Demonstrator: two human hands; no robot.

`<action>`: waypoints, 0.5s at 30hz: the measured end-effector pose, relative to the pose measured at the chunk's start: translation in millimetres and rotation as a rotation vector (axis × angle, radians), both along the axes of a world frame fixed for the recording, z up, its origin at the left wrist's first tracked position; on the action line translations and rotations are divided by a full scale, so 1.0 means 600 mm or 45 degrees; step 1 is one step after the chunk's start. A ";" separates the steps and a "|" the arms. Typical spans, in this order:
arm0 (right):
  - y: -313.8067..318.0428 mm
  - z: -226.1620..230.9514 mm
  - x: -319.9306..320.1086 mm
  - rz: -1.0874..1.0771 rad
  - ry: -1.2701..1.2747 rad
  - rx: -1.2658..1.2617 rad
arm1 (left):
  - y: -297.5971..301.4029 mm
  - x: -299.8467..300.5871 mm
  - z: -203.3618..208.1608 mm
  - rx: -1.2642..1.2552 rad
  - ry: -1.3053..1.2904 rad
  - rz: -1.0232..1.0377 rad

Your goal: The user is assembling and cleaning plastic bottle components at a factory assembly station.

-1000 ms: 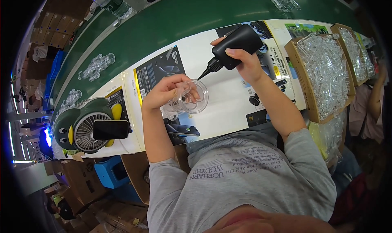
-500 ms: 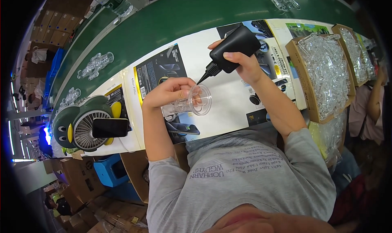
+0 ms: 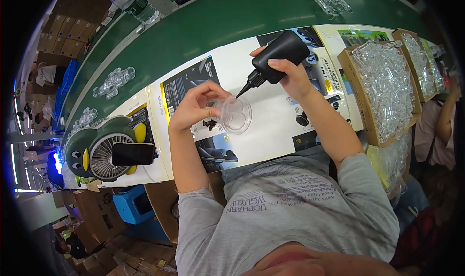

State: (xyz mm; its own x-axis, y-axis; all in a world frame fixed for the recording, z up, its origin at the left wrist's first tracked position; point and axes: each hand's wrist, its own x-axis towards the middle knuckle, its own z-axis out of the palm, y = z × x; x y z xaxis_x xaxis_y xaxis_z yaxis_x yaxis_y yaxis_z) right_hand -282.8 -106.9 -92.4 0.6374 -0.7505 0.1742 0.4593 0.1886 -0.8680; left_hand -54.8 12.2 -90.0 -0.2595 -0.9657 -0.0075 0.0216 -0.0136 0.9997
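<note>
My left hand (image 3: 199,106) pinches a clear plastic piece with a round, flanged rim (image 3: 237,117), held above the printed cardboard sheet (image 3: 271,126). Its exact kind I cannot make out. My right hand (image 3: 290,76) is wrapped round a black squeeze bottle (image 3: 283,55), tilted with its narrow nozzle pointing down and left. The nozzle's tip is at the upper edge of the clear rim; whether they touch I cannot tell. Part of the clear piece is hidden behind my left fingers.
Right of the sheet stands a cardboard box (image 3: 372,126) full of clear plastic parts. A green penguin-shaped fan (image 3: 80,145) with a black phone (image 3: 133,154) before it is at left. Clear assembled pieces (image 3: 115,82) lie on the green table (image 3: 203,29), a water bottle (image 3: 133,4) behind.
My left hand has turned the clear piece, so its round rim faces differently and my fingers have shifted. The black bottle has moved only slightly, staying at the rim.
</note>
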 end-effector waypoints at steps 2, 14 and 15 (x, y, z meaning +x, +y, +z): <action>-0.002 0.000 0.002 -0.040 -0.005 0.103 | 0.000 0.001 -0.001 -0.058 0.053 0.084; -0.032 -0.062 0.031 -0.439 0.866 -0.880 | -0.013 0.025 -0.025 -0.248 0.656 0.775; -0.032 -0.070 0.034 -0.440 0.966 -1.033 | -0.017 0.025 -0.027 -0.247 0.729 0.795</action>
